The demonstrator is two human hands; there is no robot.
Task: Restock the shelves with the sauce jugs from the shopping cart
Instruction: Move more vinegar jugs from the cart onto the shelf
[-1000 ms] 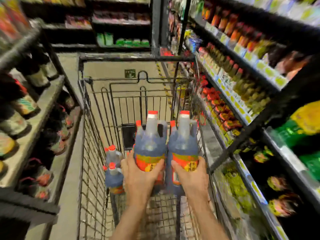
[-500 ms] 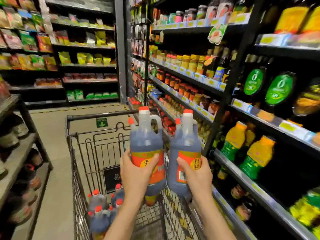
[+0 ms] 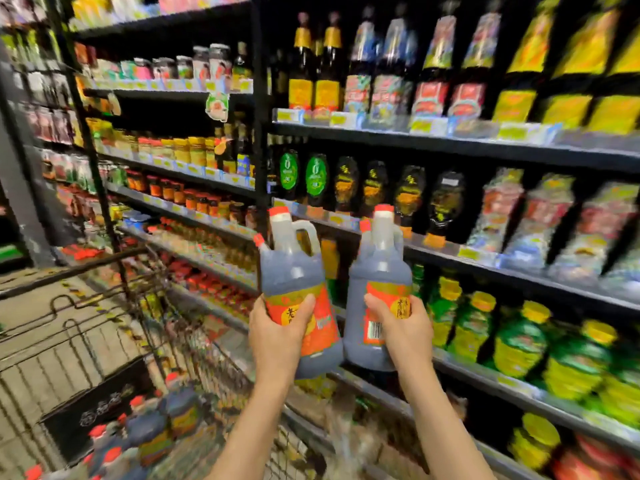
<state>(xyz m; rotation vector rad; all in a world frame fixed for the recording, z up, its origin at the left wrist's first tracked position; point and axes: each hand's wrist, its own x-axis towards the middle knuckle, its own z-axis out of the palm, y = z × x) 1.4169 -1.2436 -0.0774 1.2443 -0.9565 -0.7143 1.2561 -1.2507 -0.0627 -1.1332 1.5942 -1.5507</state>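
My left hand (image 3: 278,336) grips a dark sauce jug (image 3: 294,271) with a red cap and an orange label, tilted slightly left. Beside it, my right hand (image 3: 403,332) grips a second dark sauce jug (image 3: 379,271) by its lower body. Both jugs are held up in front of the shelves (image 3: 485,268) on the right, above the edge of the wire shopping cart (image 3: 114,341). Several more red-capped sauce jugs (image 3: 149,431) lie in the cart at the lower left.
The shelves hold rows of dark bottles (image 3: 374,188), yellow-green jugs (image 3: 519,341) and small jars (image 3: 194,199). A black upright post (image 3: 261,133) divides the shelf bays behind the left jug. Aisle floor (image 3: 20,282) lies beyond the cart at the left.
Both hands have carried the two jugs up out of the cart and rightwards toward the shelves. The view has swung from the cart to face the shelves on the right.
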